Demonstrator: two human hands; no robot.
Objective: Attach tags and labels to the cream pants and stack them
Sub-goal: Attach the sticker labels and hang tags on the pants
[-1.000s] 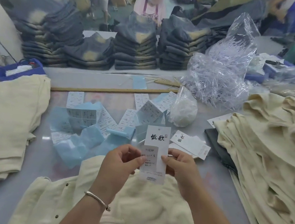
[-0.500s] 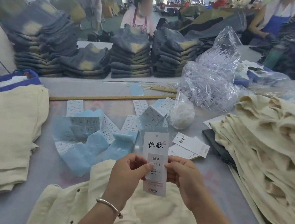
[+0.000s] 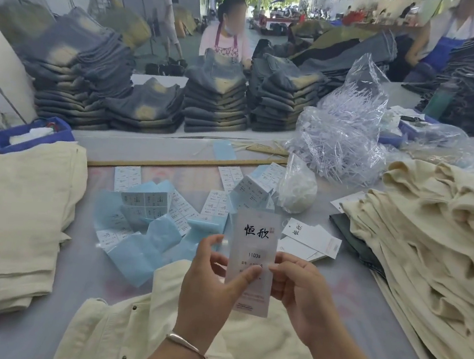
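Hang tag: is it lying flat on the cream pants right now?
No, both hands hold the hang tag up above the cream pants.

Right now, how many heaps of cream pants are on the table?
3: a folded stack at left, a big loose pile at right, and one pair lying under the hands. More may be hidden out of view.

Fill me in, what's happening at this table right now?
A person is holding a white hang tag upright with both hands: the left hand pinches its left edge, the right hand its right edge. It isn't attached yet; cream pants lie flat beneath the hands. A folded stack of cream pants sits to the left, a larger heap to the right, and blue label sheets are scattered in the middle.
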